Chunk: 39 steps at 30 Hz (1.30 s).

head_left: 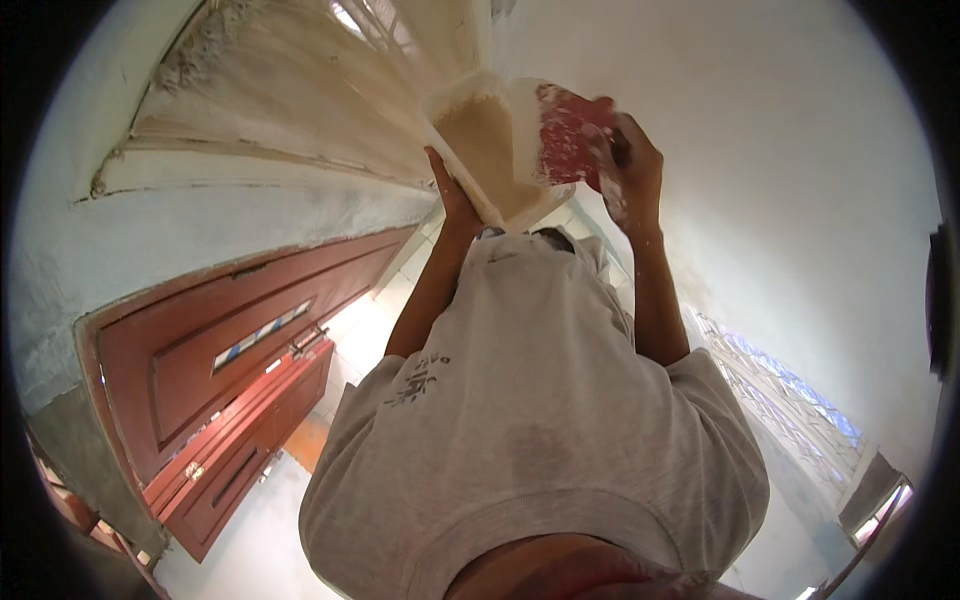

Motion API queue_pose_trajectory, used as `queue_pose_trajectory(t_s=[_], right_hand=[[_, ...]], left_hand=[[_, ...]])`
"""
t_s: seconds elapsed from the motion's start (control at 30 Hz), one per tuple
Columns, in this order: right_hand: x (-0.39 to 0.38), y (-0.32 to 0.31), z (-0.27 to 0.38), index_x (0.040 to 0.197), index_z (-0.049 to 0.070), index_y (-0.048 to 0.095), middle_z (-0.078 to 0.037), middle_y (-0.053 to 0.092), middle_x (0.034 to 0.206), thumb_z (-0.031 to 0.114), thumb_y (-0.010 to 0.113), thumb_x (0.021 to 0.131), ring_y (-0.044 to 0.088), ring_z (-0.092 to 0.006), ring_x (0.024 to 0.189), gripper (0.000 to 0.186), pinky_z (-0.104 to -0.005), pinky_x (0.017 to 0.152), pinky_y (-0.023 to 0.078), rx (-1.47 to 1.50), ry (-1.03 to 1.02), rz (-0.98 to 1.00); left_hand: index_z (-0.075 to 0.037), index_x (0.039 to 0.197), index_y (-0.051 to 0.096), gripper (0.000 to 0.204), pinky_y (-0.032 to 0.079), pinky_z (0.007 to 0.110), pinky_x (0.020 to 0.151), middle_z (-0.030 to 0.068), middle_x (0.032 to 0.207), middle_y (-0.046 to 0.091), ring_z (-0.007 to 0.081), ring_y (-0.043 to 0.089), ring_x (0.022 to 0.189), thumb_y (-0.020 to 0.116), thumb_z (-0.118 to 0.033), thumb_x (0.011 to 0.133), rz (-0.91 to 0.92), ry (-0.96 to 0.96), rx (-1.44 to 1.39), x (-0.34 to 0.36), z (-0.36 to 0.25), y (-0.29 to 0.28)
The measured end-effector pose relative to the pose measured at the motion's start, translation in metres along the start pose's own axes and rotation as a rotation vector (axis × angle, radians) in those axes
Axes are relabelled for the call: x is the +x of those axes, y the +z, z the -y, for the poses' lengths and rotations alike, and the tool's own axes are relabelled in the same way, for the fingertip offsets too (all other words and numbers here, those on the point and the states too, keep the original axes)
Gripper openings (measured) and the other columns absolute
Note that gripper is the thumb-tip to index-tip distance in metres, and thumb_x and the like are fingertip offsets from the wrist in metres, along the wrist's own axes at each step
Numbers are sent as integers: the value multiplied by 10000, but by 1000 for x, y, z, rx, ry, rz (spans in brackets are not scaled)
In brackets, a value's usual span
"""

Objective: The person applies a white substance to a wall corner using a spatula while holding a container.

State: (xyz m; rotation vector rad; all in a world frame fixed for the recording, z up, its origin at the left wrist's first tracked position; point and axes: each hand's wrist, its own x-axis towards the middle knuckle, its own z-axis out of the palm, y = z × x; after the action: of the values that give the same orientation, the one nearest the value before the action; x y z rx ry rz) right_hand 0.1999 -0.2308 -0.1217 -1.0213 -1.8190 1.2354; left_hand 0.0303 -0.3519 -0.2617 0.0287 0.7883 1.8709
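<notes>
My left hand (456,205) is closed on the edge of a flat tan board or tray with a pale rim (472,140); its fingers are mostly hidden behind it. In my right hand (638,172) is a red putty spreader (572,135), smeared with white paste and held upright just right of the board. White smears also show on the fingers of that hand. Whether the spreader touches the pale surface behind it, I cannot tell.
A white wall (770,150) rises on the right, with a patterned metal grille (780,390) lower down. On the left are a red-brown panelled door (210,345) with handles and a dusty, streaked pane (290,90). Pale floor tiles (355,335) lie below.
</notes>
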Motion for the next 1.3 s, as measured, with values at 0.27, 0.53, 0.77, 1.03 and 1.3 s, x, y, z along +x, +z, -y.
queue_pose_trajectory(t_s=[0.27,0.53,0.77,1.03,1.3], right_hand=[[2,-7,-11,1225,3,568,-54,691,888,181,636,1043,641,-94,806,263,-267,723,535,407,153,-134],[103,7,-58,1243,43,613,-40,696,1077,98,650,1022,668,-135,889,230,-314,783,574,502,-122,-138],[259,74,-34,1235,39,657,-178,703,903,135,601,972,701,-329,764,286,-450,690,571,-226,-487,-427],[231,165,-28,1302,65,646,-182,685,983,141,630,945,688,-396,817,365,-475,737,585,-388,-464,-354],[263,102,-48,1349,107,626,-200,682,1164,183,609,958,698,-399,957,399,-528,816,580,-285,-360,-354]], left_hand=[[-176,1540,427,822,503,443,1056,75,1452,541,273,552,1293,373,-776,980,-44,-17,68,29,3,8],[-158,1565,379,802,480,422,1087,77,1478,513,268,518,1335,338,-738,1013,-20,30,17,35,6,-24],[-157,1571,370,785,482,440,1090,73,1495,493,271,527,1318,348,-718,1022,-119,87,116,-1,-8,-16],[-182,1580,349,734,489,448,1097,64,1500,488,268,525,1323,328,-684,1045,-236,133,148,-22,-12,-34],[-141,1568,379,788,458,418,1104,83,1496,493,280,504,1333,328,-714,1030,-125,108,80,-12,-15,-26]])
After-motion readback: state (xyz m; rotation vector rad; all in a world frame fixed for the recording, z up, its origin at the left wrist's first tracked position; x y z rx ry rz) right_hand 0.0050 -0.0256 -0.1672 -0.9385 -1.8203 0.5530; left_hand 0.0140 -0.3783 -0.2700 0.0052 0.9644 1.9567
